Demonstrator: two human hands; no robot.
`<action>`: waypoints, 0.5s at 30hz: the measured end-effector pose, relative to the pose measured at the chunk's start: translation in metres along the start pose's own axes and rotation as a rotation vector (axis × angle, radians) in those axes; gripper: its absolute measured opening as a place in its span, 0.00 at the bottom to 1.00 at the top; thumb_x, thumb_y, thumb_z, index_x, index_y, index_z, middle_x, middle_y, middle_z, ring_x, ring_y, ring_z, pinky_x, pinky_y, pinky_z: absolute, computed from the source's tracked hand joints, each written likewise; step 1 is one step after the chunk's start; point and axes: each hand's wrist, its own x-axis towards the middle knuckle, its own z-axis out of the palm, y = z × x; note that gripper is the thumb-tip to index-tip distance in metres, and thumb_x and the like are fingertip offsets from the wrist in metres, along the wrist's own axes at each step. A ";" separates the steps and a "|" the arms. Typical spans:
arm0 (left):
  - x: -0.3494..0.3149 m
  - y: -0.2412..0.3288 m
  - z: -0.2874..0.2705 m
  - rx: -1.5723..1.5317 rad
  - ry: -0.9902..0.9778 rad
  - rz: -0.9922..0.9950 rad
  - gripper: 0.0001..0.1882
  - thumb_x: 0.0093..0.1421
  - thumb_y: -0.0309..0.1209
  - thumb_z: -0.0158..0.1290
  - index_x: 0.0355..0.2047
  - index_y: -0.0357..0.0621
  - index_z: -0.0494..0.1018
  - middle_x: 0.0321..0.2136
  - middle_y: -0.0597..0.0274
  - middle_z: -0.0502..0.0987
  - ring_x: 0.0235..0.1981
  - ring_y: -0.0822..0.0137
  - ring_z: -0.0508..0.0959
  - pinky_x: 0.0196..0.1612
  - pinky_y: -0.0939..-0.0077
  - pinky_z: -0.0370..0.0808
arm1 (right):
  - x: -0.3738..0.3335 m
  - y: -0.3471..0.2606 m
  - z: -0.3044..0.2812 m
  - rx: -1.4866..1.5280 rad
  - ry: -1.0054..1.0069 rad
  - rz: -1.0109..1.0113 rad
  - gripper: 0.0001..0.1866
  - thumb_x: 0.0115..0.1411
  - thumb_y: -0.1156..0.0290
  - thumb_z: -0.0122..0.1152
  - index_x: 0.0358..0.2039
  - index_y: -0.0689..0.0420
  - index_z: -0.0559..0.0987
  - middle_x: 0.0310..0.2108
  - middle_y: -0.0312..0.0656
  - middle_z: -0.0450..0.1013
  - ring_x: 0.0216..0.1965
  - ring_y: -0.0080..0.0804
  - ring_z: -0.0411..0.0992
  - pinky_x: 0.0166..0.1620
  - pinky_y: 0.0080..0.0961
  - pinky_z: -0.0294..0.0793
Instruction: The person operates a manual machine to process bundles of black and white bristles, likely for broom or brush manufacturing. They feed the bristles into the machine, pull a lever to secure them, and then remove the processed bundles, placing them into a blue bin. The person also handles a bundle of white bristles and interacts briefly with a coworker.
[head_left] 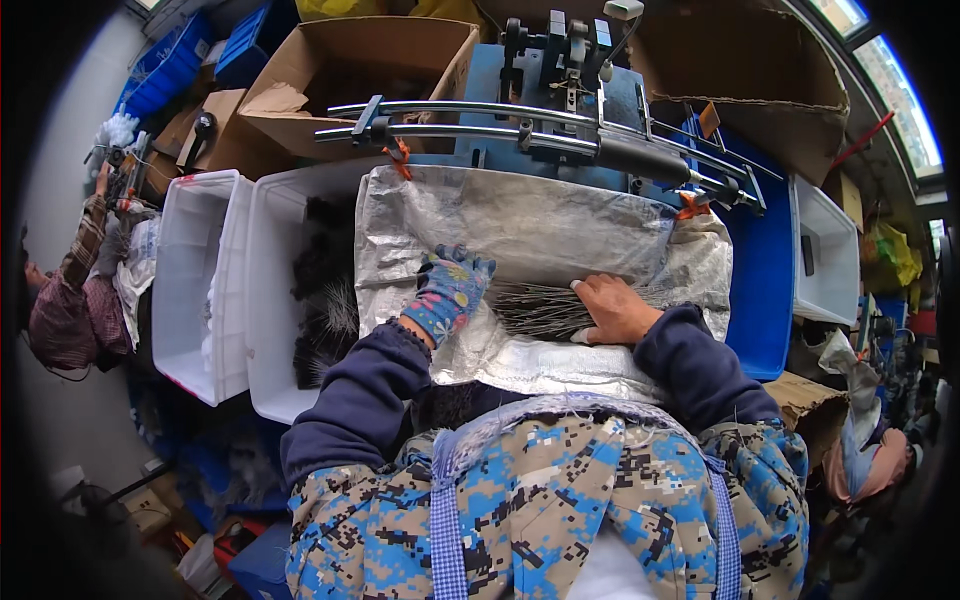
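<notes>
A bundle of thin grey metal wires point(540, 310) lies on a silvery woven sheet point(570, 225) spread before me. My left hand point(450, 292), in a blue flowered glove, rests on the sheet just left of the wires. Its fingers point away from me, slightly bent and apart, with nothing visible in them. Bare except for white coverings on the thumb and a fingertip, my right hand point(615, 308) lies over the right end of the bundle. Its thumb and forefinger are spread apart; the other fingers are partly hidden.
Beyond the sheet stands a blue machine point(490, 75) with metal rods point(460, 131) across its front. Orange clips point(397, 158) sit at the sheet's far edge. White bins point(200, 280) and dark bristle bunches point(318, 250) are left, a blue bin point(755, 300) right. Other people work at both sides.
</notes>
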 end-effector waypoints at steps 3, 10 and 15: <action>-0.003 0.002 -0.010 -0.034 0.068 0.059 0.18 0.55 0.38 0.41 0.46 0.49 0.66 0.47 0.56 0.67 0.50 0.51 0.65 0.49 0.53 0.60 | -0.002 0.002 0.001 -0.007 0.008 -0.007 0.36 0.37 0.58 0.66 0.45 0.64 0.64 0.39 0.52 0.66 0.44 0.48 0.63 0.47 0.37 0.62; 0.002 0.028 0.006 0.099 0.214 -0.029 0.14 0.57 0.36 0.39 0.41 0.51 0.69 0.40 0.52 0.72 0.44 0.48 0.68 0.40 0.49 0.65 | -0.011 0.003 -0.018 -0.137 -0.222 0.088 0.36 0.38 0.65 0.64 0.49 0.61 0.61 0.39 0.54 0.66 0.45 0.49 0.64 0.46 0.41 0.61; 0.017 0.031 -0.007 -0.009 0.018 0.215 0.13 0.56 0.33 0.40 0.38 0.44 0.70 0.25 0.51 0.76 0.28 0.50 0.76 0.32 0.55 0.70 | -0.022 -0.001 -0.001 -0.295 0.002 0.096 0.22 0.42 0.72 0.57 0.40 0.63 0.66 0.34 0.51 0.68 0.41 0.45 0.66 0.42 0.38 0.63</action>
